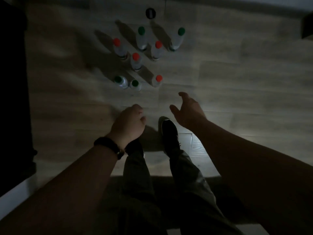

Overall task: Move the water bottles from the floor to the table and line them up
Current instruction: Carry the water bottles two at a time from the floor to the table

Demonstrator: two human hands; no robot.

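Fingers (182, 95) wide on right hand (188, 112), curled and empty on left hand (128, 122), bare floor (152, 97) before nearest bottles (135, 84).

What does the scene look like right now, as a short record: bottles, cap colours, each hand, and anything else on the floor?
bottles: eight water bottles, all upright on the floor
caps: four red caps, four green caps
left hand: fingers curled, holding nothing; dark wristband on the wrist
right hand: open, extended toward the bottles, touching none
other: black round object beyond the bottles; dark shoe between the hands
light: dim, details blurred
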